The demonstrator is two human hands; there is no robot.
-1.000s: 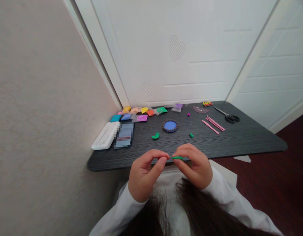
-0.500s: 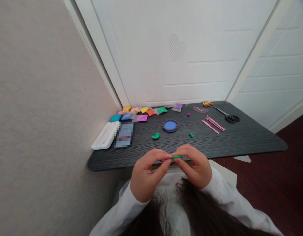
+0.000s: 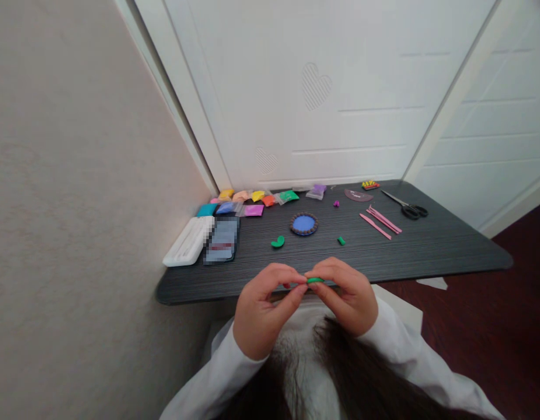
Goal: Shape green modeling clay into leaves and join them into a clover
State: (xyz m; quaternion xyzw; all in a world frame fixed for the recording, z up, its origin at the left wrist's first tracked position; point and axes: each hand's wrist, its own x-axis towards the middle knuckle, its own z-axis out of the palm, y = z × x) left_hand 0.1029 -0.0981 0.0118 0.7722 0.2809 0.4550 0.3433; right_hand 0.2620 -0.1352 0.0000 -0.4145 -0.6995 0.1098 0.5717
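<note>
Between my two hands, at the table's near edge, is a small flattened piece of green clay [image 3: 314, 280]. My right hand [image 3: 346, 294] pinches it between thumb and fingers. My left hand [image 3: 267, 306] is closed too, its thumb and fingertips pressed on the left end of the same piece. Beyond the hands lie a curved green clay piece [image 3: 277, 242] on the left and a short green clay stub [image 3: 341, 240] on the right. Farther back sits a blue clay disc [image 3: 304, 223] ringed with small brown balls.
Packets of coloured clay [image 3: 253, 210] line the back left of the dark table [image 3: 252, 280]. A white case [image 3: 188, 242] and a phone [image 3: 222, 240] lie at the left. Pink modelling tools [image 3: 381, 221], black scissors [image 3: 410, 209] and a clear purple-tinted sheet [image 3: 358, 195] are on the right.
Both hands stay almost in place around the green clay. The clay shifts very slightly to the left between the fingertips.
</note>
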